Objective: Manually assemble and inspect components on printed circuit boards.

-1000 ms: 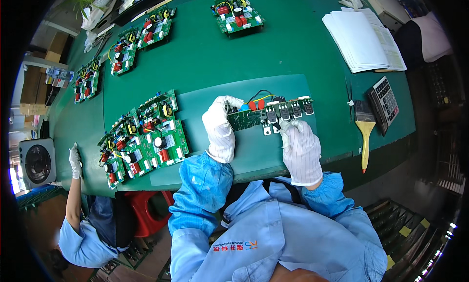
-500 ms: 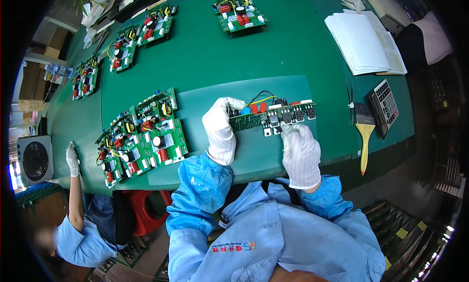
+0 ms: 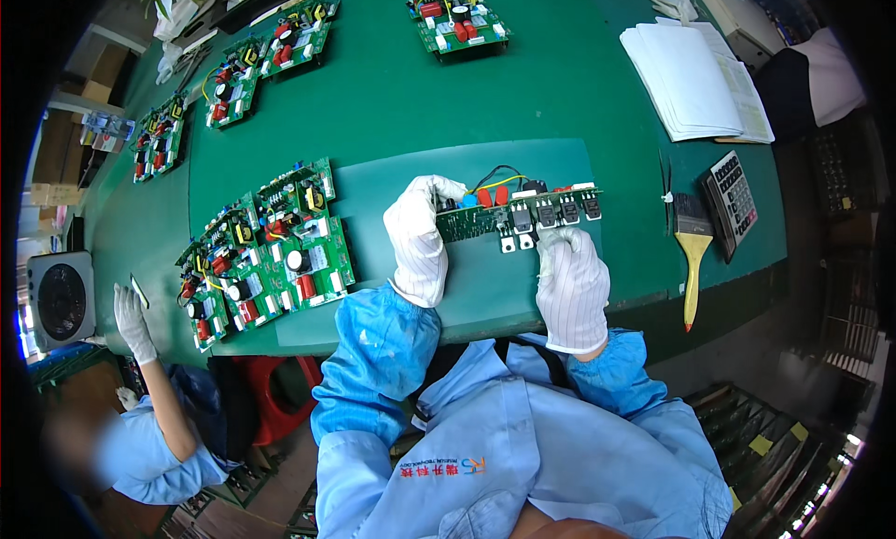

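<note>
Circuit board (image 3: 471, 225), between left grip (image 3: 416, 242), pinching one end, and right grip (image 3: 571, 292), at black components (image 3: 546, 214), closure unclear. Handling: likely light, stiff, fragile; leads probably bendable; hold by edges.

The left hand (image 3: 415, 245) and right hand (image 3: 572, 287) are gloved in white with fine dark stripes; the sleeves (image 3: 397, 352) are bright blue, the shirt (image 3: 467, 427) paler. The held board (image 3: 467, 224) is green, with red, blue and black parts (image 3: 501, 195) and a yellow wire (image 3: 509, 180). The counter (image 3: 364, 91) is green, the brush handle (image 3: 692, 278) yellow.
</note>
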Demonstrator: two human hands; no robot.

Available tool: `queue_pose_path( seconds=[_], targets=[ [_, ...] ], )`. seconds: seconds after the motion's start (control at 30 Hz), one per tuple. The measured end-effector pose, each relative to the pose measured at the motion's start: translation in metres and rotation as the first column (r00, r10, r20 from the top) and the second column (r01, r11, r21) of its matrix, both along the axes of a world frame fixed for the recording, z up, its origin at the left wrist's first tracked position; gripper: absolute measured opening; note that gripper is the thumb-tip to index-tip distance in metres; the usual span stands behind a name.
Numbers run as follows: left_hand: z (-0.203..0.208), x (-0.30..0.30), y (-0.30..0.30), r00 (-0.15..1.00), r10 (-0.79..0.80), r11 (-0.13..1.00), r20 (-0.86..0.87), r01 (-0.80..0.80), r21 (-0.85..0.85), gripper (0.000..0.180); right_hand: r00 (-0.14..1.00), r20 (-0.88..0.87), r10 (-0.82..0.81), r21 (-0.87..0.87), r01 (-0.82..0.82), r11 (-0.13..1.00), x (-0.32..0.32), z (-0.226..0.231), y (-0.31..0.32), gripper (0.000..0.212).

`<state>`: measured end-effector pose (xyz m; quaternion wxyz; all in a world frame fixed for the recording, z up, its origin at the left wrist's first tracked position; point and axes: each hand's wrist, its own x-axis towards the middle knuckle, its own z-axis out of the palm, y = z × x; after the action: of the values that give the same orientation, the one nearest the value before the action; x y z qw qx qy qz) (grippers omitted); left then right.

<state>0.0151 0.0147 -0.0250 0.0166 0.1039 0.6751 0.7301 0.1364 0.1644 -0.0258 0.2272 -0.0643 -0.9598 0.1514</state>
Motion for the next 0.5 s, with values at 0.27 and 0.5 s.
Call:
queue_pose_path(
  seconds=[0.27, 0.5],
  targets=[
    [0.0, 0.0, 0.0, 0.999, -0.033, 0.998, 0.003, 0.032, 0.046, 0.045, 0.998, -0.025, 0.057, -0.071, -0.059, 0.996, 0.002, -0.003, -0.002, 0.012],
    [0.0, 0.0, -0.005, 0.996, -0.069, 0.996, -0.054, 0.066, -0.06, 0.058, 0.992, -0.086, -0.097, -0.098, 0.088, 0.991, 0.003, 0.002, 0.011, 0.023]
  ],
)
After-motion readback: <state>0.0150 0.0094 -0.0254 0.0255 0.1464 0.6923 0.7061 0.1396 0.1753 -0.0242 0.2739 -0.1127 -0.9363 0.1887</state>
